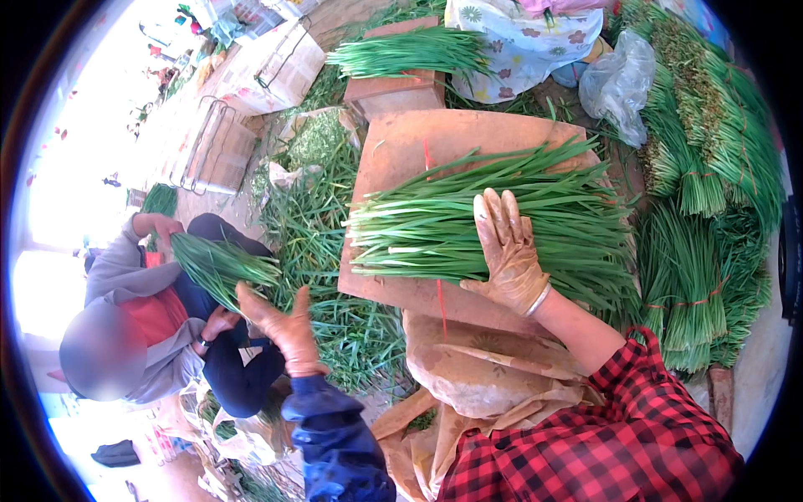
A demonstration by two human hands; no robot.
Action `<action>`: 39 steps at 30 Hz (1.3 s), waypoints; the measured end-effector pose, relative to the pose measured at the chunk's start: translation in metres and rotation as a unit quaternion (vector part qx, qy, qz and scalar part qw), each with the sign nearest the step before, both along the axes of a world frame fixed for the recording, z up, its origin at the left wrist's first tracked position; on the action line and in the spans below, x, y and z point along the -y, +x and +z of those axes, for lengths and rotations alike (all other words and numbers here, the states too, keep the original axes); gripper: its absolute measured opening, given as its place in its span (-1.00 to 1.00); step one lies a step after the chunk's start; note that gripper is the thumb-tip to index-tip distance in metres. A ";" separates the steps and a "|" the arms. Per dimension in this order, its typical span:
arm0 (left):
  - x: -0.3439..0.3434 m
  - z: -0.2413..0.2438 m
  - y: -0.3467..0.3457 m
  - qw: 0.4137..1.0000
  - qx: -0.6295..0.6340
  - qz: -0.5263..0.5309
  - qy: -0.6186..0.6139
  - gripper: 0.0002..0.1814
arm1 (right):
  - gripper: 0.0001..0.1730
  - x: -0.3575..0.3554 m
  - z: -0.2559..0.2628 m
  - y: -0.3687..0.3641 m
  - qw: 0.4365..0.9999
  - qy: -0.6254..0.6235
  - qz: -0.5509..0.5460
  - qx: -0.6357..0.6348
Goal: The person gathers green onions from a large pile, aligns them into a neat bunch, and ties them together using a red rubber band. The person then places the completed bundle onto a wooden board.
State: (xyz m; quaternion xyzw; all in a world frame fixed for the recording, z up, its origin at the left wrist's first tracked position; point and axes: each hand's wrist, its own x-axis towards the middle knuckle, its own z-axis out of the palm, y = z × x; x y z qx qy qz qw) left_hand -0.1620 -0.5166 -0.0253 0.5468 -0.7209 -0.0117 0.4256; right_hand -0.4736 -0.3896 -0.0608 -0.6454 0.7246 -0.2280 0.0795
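A large bunch of garlic chives [414, 219] lies across a wooden board [401, 132], pale stem ends to the left. My right hand [511, 263], in a stained thin glove with a bracelet at the wrist, rests flat on the leaves, thumb spread. A red tie [441, 307] sticks out on both sides of the bunch and is otherwise hidden beneath it. My left hand [282, 332], gloved and in a blue sleeve, reaches left with fingers apart. Its fingertips are by a smaller chive bunch [219, 263] in a co-worker's hands; contact cannot be told.
A co-worker [150, 326] sits low at the left. Loose leaves [332, 295] cover the floor between us. Another bunch [408, 53] lies on a wooden stand beyond the board. Tied bundles [690, 295] are stacked at right, near a clear plastic bag [618, 88]. Wire-handled boxes [213, 147] stand upper left.
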 end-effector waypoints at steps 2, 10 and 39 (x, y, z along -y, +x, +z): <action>-0.027 0.005 -0.071 0.987 0.086 -0.135 0.026 -0.01 | 0.39 -0.007 0.000 -0.004 1.000 -0.021 -0.009 0.017; -0.049 -0.031 -0.175 0.961 0.097 -0.253 0.051 -0.57 | 0.48 -0.020 0.000 -0.012 0.996 -0.032 -0.076 0.025; -0.007 -0.013 0.152 0.797 -0.562 0.173 0.137 -0.80 | 0.37 -0.010 -0.018 -0.021 0.993 0.058 -0.086 -0.059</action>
